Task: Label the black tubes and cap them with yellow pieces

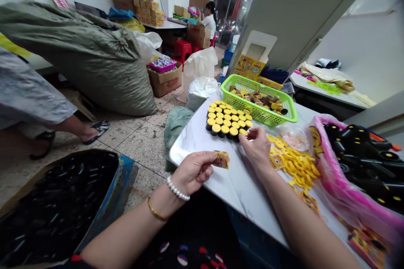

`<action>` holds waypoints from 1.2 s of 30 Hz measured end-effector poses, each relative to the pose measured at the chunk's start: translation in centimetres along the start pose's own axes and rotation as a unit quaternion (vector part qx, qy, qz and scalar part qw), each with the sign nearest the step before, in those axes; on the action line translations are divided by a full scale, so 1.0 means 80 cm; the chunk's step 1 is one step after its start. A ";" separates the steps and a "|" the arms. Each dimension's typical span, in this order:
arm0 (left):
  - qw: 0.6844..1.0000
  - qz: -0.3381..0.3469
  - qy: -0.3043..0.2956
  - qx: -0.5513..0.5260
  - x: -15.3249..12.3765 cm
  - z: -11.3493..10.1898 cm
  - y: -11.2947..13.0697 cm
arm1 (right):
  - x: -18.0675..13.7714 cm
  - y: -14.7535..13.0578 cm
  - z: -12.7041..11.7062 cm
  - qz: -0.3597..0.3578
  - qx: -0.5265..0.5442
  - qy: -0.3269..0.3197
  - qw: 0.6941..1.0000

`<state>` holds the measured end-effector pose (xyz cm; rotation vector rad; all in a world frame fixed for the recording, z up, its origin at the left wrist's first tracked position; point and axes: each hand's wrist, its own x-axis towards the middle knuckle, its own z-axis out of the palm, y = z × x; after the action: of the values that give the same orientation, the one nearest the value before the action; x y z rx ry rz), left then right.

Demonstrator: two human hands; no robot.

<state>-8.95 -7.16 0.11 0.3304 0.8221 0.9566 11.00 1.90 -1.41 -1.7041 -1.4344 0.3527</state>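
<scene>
My left hand (195,172) pinches a small yellow printed packet or card (221,159) between thumb and fingers, held up over the table's near edge. The fingers of my right hand (257,147) close on a small black container with a yellow cap (243,132) at the near right corner of a group. That group of yellow-capped black containers (225,119) stands upright in tight rows on the white table (202,141). Just right of my right hand lies a loose pile of yellow plastic pieces (293,164), with some printed yellow packets (277,162) among them.
A green basket (260,113) of small parts stands behind the group. At right is a pink-rimmed bin (334,168) of black pieces. A box of black parts (59,206) sits on the floor at left, near a person's leg (75,124). A large sack (104,63) leans behind.
</scene>
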 end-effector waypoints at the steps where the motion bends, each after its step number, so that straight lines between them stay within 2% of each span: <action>1: 1.000 -0.008 0.001 -0.022 0.002 0.000 0.002 | -0.003 0.002 -0.008 0.005 0.014 -0.013 1.000; 4: 0.997 -0.015 0.003 -0.078 0.010 0.004 0.007 | -0.010 0.005 -0.035 0.028 0.075 -0.085 0.993; 6: 0.996 -0.011 0.004 -0.092 0.016 0.008 0.008 | -0.014 0.000 -0.051 0.048 0.160 -0.145 0.975; 8: 0.995 -0.005 0.005 -0.098 0.022 0.013 0.008 | -0.021 -0.010 -0.059 0.077 0.308 -0.196 0.928; 10: 0.995 0.002 0.005 -0.103 0.027 0.018 0.007 | -0.030 -0.021 -0.061 0.109 0.449 -0.231 0.856; 11: 0.994 0.005 0.007 -0.107 0.029 0.020 0.007 | -0.035 -0.025 -0.059 0.122 0.489 -0.241 0.829; 12: 0.994 0.009 0.010 -0.112 0.031 0.022 0.006 | -0.040 -0.028 -0.057 0.130 0.504 -0.245 0.818; 15: 0.992 0.013 0.004 -0.127 0.034 0.026 0.004 | -0.052 -0.028 -0.048 0.134 0.493 -0.245 0.824; 20: 0.987 0.016 -0.007 -0.158 0.041 0.029 0.001 | -0.055 -0.021 -0.043 0.108 0.426 -0.244 0.864; 25: 0.986 0.022 -0.002 -0.163 0.046 0.027 0.001 | -0.056 -0.028 -0.047 0.096 0.357 -0.187 0.910; 30: 0.993 0.032 0.002 -0.110 0.042 0.029 -0.004 | -0.062 -0.033 -0.043 0.079 0.373 -0.178 0.907; 33: 0.990 0.028 -0.011 -0.137 0.041 0.031 -0.005 | -0.063 -0.032 -0.041 0.085 0.373 -0.189 0.904; 36: 0.986 0.013 -0.010 -0.166 0.043 0.033 -0.002 | -0.063 -0.032 -0.043 0.063 0.350 -0.178 0.918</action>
<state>-5.81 -4.21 0.12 0.0614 0.6280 1.0939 10.14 -4.24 1.05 -1.1690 -1.2247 1.1494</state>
